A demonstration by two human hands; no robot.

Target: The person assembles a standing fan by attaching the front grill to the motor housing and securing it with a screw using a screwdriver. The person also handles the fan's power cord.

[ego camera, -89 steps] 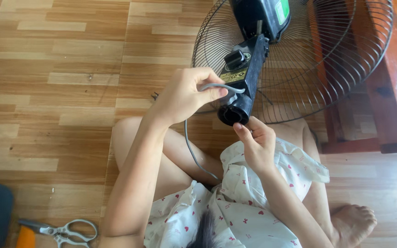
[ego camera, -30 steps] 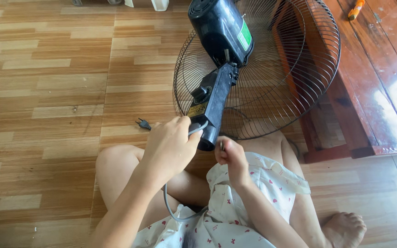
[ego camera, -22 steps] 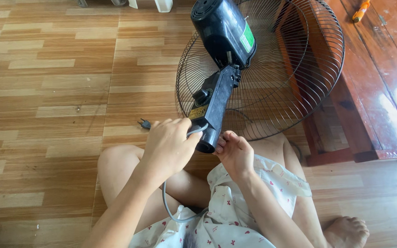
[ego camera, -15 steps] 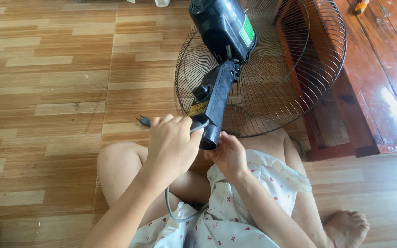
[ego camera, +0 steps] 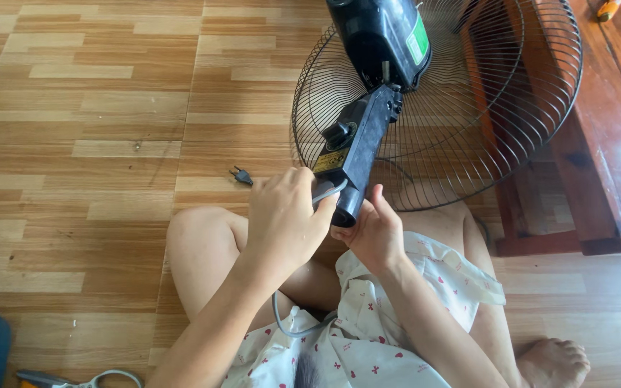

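A black fan neck (ego camera: 359,147) is slanting through the upper middle of the frame, joining a black motor housing (ego camera: 386,36) with a green sticker at the top and ending in a round open tube at its lower end. Behind it a round wire grille (ego camera: 512,129) is lying tilted toward the upper right. The left hand (ego camera: 285,219) is wrapping around the neck's lower end and a grey cord (ego camera: 325,192), fingers closed on both; the right hand (ego camera: 371,230) is cupping the tube end from below, thumb pressing on its side. The two hands are sitting close together at frame centre. The cord is trailing down over the person's lap, and a black plug (ego camera: 241,175) is lying on the wooden plank floor (ego camera: 73,144) just left of the hands. Dark red wooden furniture (ego camera: 612,144) is filling the right edge, and scissors (ego camera: 102,378) are peeking in at the lower left.
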